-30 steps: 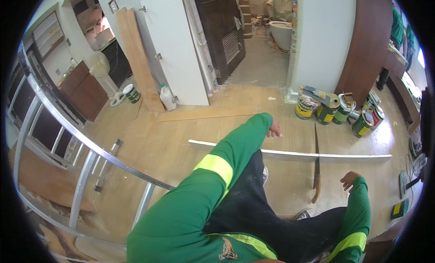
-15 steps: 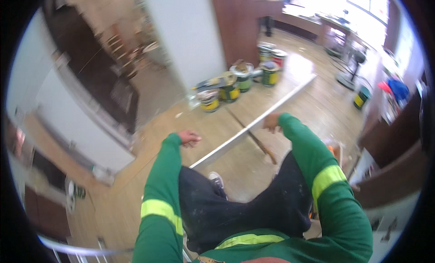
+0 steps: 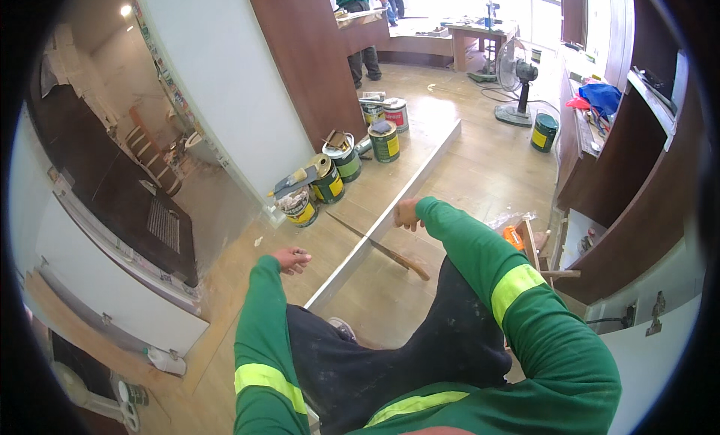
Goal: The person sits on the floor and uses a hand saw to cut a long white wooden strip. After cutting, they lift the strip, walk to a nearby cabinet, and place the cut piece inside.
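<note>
A long, narrow white board [image 3: 348, 264] runs slantwise over the floor in front of me, from beside my knee to the far right. My left hand [image 3: 291, 260] hovers left of it, fingers loosely stretched and holding nothing. Close by the board's right side is my right hand [image 3: 407, 214], its fingers bent downward; whether they touch the board is unclear. A thin tool with a brown wooden handle [image 3: 412, 267], resembling a handsaw, crosses the board's line, its handle toward my right knee.
Several paint cans [image 3: 328, 181] stand along the wall, one carrying a scraper-like tool [image 3: 294, 180]. Farther off are a standing fan [image 3: 517, 97], a green can [image 3: 544, 133] and another person's legs [image 3: 364, 66]. A wooden box [image 3: 529, 244] and brown shelving [image 3: 622, 240] lie to my right.
The view has swung, so the room appears shifted left and downward and looks sharper. Both hands keep about the same places beside the board. Another person has come into view at the back.
</note>
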The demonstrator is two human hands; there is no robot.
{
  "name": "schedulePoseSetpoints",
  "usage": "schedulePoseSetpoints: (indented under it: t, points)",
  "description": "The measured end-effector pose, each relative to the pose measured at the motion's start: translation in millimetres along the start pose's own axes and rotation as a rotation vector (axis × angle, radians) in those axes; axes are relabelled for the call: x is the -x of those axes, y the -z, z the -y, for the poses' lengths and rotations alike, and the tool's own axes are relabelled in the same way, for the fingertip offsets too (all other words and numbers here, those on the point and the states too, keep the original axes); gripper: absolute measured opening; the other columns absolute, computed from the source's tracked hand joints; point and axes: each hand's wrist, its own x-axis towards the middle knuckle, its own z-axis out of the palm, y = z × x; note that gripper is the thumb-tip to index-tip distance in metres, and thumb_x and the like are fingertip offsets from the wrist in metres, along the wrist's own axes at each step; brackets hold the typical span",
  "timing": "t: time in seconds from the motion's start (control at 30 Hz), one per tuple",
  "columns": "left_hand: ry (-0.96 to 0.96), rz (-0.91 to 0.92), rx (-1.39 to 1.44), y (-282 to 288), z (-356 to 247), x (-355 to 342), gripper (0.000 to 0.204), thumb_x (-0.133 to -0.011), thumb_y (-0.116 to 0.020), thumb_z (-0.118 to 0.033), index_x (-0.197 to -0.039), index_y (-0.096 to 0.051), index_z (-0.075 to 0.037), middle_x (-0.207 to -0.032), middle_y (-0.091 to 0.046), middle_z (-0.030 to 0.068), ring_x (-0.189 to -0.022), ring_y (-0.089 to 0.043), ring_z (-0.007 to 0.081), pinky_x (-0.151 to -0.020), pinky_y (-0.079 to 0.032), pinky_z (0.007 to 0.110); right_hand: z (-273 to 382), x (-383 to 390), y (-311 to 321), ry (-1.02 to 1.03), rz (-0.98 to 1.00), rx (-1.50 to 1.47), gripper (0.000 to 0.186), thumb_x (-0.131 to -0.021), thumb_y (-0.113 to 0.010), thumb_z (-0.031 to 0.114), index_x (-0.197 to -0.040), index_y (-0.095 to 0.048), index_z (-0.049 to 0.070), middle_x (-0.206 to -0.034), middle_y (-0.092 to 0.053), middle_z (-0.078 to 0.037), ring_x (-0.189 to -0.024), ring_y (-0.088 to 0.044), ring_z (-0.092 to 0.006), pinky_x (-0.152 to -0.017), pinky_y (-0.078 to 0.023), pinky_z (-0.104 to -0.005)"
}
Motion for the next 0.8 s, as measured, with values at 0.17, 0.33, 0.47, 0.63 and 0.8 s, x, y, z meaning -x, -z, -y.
schedulePoseSetpoints:
  t: [0.17, 0.33, 0.47, 0.63, 0.8]
  points:
    - [-0.133, 0.036, 0.01, -20.1, -48.4, -18.6, 0.066, -0.096, -0.076, -0.05, -0.146, -0.056, -0.012, -0.113, -0.071, 0.0018, -0.096, -0.07, 0.0154, -0.078, -0.055, 0.033, -37.6, 4.2, -0.3, -0.069, 0.001, 0.021, 0.047, -0.096, -0.071, 0.037, -0.121, -0.072, -0.002, -0.104, -0.078, -0.013, -0.083, -0.076, -0.0263, -0.077, -0.062, -0.0462]
    - [-0.071, 0.06, -0.097, -10.3, -33.3, -26.7, 0.073, -0.094, -0.077, -0.054, -0.149, -0.054, -0.012, -0.119, -0.074, 0.0059, -0.1, -0.072, 0.0181, -0.081, -0.056, 0.036, -42.4, 7.0, -1.0, -0.042, 0.002, 0.027, 0.045, -0.098, -0.07, 0.038, -0.12, -0.073, -0.002, -0.107, -0.078, -0.014, -0.084, -0.076, -0.026, -0.075, -0.062, -0.0451]
    - [-0.086, 0.029, -0.032, -10.6, -22.2, -26.8, 0.066, -0.098, -0.076, -0.045, -0.15, -0.053, -0.011, -0.118, -0.074, 0.007, -0.101, -0.073, 0.0187, -0.081, -0.058, 0.036, -51.8, 9.9, -1.2, -0.071, -0.011, -0.033, 0.044, -0.097, -0.07, 0.037, -0.119, -0.073, -0.001, -0.106, -0.078, -0.013, -0.083, -0.076, -0.0258, -0.075, -0.062, -0.0449]
    - [-0.162, 0.073, 0.176, 18.9, 6.1, -33.7, 0.051, -0.103, -0.064, -0.014, -0.152, -0.049, -0.01, -0.116, -0.074, 0.0115, -0.102, -0.076, 0.0242, -0.085, -0.062, 0.041, -46.8, 10.6, 6.1, -0.046, -0.008, 0.02, 0.045, -0.098, -0.067, 0.039, -0.119, -0.073, -0.001, -0.106, -0.077, -0.013, -0.087, -0.076, -0.0255, -0.078, -0.061, -0.0455]
    - [-0.007, 0.135, 0.211, 14.4, 17.0, -21.5, 0.056, -0.1, -0.057, 0.0, -0.155, -0.046, -0.01, -0.118, -0.073, 0.0113, -0.099, -0.076, 0.0261, -0.086, -0.062, 0.042, -30.9, 20.3, 0.9, 0.002, -0.021, 0.126, 0.046, -0.096, -0.069, 0.04, -0.109, -0.075, -0.004, -0.098, -0.078, -0.015, -0.083, -0.076, -0.027, -0.075, -0.061, -0.0439]
